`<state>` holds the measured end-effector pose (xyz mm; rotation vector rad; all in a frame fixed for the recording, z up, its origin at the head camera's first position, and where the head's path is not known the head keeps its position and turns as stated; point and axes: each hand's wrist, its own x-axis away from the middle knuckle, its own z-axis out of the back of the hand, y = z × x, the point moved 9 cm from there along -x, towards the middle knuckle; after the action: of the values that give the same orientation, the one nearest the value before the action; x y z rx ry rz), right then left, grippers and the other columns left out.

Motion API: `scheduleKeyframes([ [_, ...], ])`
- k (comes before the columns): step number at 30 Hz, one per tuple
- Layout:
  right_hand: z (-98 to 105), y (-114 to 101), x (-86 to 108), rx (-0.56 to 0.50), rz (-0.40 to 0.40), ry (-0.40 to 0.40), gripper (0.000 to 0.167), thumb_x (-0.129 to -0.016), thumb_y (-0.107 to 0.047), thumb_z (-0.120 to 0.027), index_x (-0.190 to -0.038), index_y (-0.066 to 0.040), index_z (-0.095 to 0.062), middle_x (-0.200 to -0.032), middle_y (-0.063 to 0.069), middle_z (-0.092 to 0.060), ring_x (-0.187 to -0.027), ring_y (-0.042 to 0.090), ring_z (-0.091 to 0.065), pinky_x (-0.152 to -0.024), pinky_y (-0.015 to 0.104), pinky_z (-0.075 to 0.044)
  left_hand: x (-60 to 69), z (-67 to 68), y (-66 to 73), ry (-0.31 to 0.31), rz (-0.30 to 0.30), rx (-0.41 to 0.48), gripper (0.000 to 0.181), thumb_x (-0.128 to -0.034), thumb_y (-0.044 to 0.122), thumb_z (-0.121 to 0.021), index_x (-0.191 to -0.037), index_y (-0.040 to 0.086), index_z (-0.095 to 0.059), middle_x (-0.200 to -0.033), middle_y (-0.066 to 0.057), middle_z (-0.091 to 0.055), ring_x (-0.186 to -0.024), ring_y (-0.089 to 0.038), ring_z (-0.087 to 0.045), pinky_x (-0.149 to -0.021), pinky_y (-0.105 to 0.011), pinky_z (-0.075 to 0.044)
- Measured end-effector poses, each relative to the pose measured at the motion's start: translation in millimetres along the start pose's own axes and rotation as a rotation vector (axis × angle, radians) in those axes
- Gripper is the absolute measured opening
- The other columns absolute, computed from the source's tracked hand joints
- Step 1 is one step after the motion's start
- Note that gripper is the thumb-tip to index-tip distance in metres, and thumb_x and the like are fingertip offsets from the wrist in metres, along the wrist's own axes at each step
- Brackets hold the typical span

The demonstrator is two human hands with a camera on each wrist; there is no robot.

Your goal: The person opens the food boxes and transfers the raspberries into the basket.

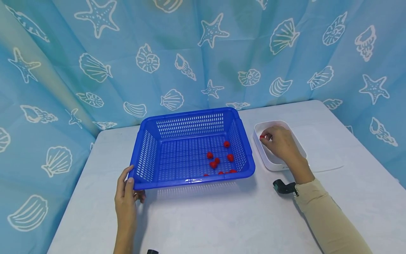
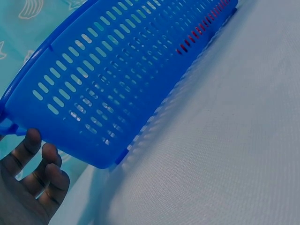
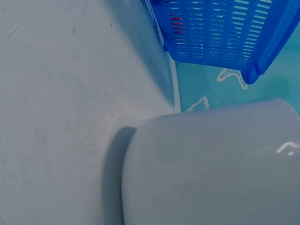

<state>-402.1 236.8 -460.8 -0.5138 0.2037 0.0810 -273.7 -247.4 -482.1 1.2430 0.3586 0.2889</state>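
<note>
A blue plastic basket (image 1: 190,181) with slotted walls stands on the white table. My left hand (image 1: 126,192) grips its rim at the front left corner, and some of its fingers (image 2: 57,180) show curled below the rim in the left wrist view. Several small red round pieces (image 1: 213,164) lie in the basket's right half; their exact kind is unclear. To the right is a white tub (image 1: 269,165) with rounded corners. Over it, my right hand (image 1: 280,143) pinches one small red piece (image 1: 262,137) between thumb and fingers. The right wrist view does not show this hand.
A transparent lid-like sheet (image 1: 330,151) lies right of the tub. A black wrist camera (image 1: 283,187) juts from the right sleeve (image 1: 326,211). Behind the table (image 1: 203,222) hangs a blue curtain (image 1: 190,42) with white shells and starfish.
</note>
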Motion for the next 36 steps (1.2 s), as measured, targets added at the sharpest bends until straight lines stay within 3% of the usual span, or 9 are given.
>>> scheduleKeyframes([
  [11, 6.3, 0.3, 2.7, -0.045, -0.018, 0.004, 0.015, -0.094, -0.011, -0.068, -0.104, 0.001, -0.07, -0.092, 0.014, -0.059, -0.092, 0.033, -0.052, -0.081, 0.048, -0.049, -0.8, 0.1, -0.9, 0.006, 0.002, -0.003, 0.043, -0.1081, 0.044, -0.034, -0.149, 0.035, -0.043, -0.104, -0.007, -0.058, -0.072, -0.019, -0.057, -0.06, -0.023, -0.049],
  [36, 26.8, -25.0, 11.7, -0.099, 0.026, 0.042, 0.018, -0.095, -0.014, -0.069, -0.108, -0.003, -0.071, -0.097, 0.014, -0.061, -0.097, 0.033, -0.054, -0.083, 0.049, -0.05, -0.8, -1.0, -2.0, 0.0, 0.0, 0.015, 0.043, -0.1079, 0.045, -0.035, -0.149, 0.035, -0.044, -0.104, -0.007, -0.059, -0.072, -0.02, -0.057, -0.059, -0.024, -0.049],
])
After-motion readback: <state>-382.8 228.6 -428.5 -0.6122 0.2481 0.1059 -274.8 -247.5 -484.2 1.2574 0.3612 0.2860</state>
